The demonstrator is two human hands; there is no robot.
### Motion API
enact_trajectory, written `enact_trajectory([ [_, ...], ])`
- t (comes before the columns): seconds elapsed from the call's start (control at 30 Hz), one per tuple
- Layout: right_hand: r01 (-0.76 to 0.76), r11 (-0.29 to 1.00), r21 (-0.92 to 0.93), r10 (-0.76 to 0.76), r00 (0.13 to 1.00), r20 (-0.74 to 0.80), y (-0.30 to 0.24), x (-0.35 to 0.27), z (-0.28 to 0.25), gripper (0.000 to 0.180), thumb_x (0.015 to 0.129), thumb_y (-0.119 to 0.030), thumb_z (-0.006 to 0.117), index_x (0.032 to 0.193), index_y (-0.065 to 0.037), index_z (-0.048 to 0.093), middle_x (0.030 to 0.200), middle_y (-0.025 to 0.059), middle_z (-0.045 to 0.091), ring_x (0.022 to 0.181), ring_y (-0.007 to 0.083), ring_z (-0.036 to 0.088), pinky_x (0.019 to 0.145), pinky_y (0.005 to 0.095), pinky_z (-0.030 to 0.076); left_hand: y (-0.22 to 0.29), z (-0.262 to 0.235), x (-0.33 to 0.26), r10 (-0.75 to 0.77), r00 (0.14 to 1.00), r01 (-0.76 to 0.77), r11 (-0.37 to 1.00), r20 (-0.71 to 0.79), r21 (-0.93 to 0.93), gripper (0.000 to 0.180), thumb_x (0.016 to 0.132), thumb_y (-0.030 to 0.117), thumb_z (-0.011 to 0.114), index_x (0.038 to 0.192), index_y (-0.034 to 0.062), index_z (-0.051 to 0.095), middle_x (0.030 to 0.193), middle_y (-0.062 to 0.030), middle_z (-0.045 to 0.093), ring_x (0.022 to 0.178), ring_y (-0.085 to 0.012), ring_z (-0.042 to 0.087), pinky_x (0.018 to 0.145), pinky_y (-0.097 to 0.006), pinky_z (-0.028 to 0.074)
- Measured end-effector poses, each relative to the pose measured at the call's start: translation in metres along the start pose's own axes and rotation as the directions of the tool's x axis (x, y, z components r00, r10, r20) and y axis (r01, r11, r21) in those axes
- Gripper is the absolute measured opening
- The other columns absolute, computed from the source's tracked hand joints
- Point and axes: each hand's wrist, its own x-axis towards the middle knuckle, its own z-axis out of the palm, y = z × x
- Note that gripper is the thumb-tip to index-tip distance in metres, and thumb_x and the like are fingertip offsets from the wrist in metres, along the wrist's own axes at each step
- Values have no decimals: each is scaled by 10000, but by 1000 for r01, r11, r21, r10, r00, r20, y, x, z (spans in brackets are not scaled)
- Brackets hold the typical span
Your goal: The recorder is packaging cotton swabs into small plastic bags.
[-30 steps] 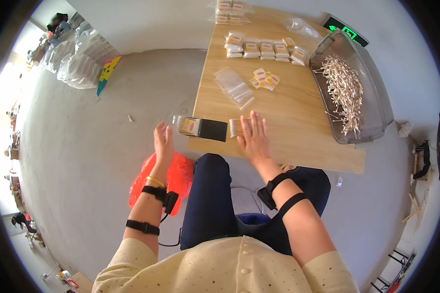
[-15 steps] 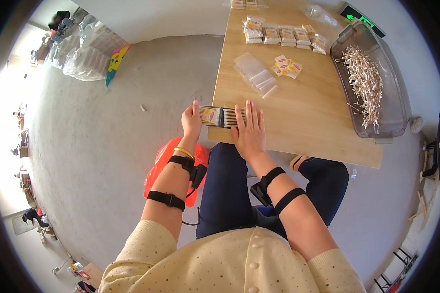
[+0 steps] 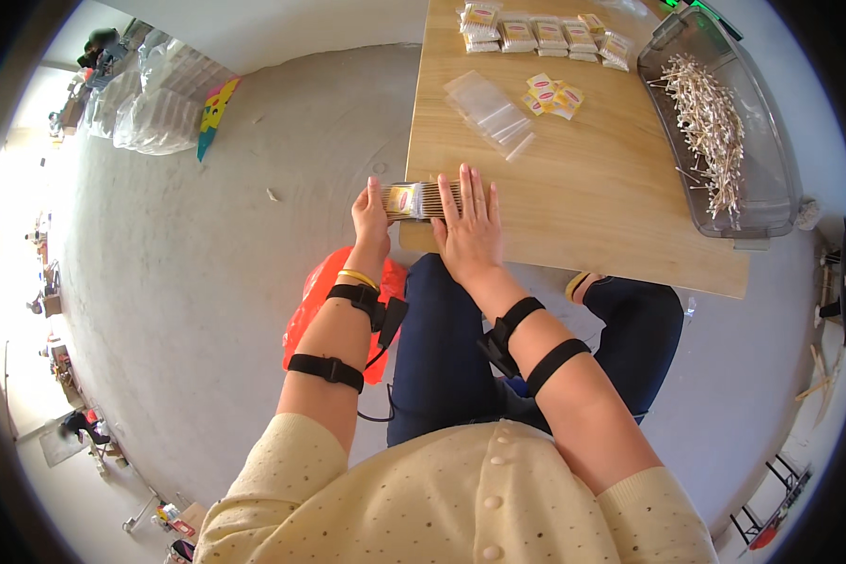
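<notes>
At the table's left front corner lies a small clear bag of cotton swabs (image 3: 404,200) with a yellow and white label card. My left hand (image 3: 371,221) closes round its left end, thumb upright. Right up against the bag lies a row of cotton swabs (image 3: 432,199), side by side with their sticks running lengthwise. My right hand (image 3: 470,235) rests flat on the right end of this row, fingers stretched out, hiding part of it. Dark edges show around the swabs; what they belong to is unclear.
Flat clear bags (image 3: 492,113) and loose label cards (image 3: 553,97) lie farther back on the wooden table (image 3: 592,197). Several filled swab packs (image 3: 547,36) line the back. A grey bin (image 3: 771,188) of loose swabs stands right. A red plastic bag (image 3: 310,310) hangs below my left forearm.
The dark gap between the bag and the swab row has closed; they now meet. My right hand has shifted slightly left. The whole view has tilted, so the table sits higher.
</notes>
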Motion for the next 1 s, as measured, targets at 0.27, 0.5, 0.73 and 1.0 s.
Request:
enact_trajectory([
  [0.27,-40,999,7,39,995,87,-31,6,4,901,977,-509,593,1628,-9,223,1704,219,179,1594,337,154,1285,544,111,12,1,-2,304,953,-294,909,11,295,464,1072,437,562,934,14,697,743,15,617,667,-63,543,576,-293,443],
  [0.5,-42,999,-20,43,997,66,1,1,-10,941,980,-532,581,1613,52,200,1709,212,171,1596,333,142,1293,510,109,45,-22,4,235,966,-257,813,109,523,617,1049,518,535,771,-19,661,634,-61,603,604,-173,568,588,-376,451],
  [0.73,12,998,-66,-4,992,123,-10,9,-2,1022,930,-542,641,1600,84,190,1695,250,168,1594,352,132,1296,509,120,41,-20,11,484,828,-489,374,284,788,574,1035,468,568,768,-38,608,680,-219,580,612,-363,544,616,-456,445],
  [1.0,0,1000,-28,3,993,122,-37,14,6,1072,922,-608,629,1583,122,208,1692,272,150,1593,378,113,1292,516,119,24,-18,15,453,853,-500,569,258,653,541,1056,431,550,806,-47,583,699,-227,565,627,-342,501,636,-457,438],
])
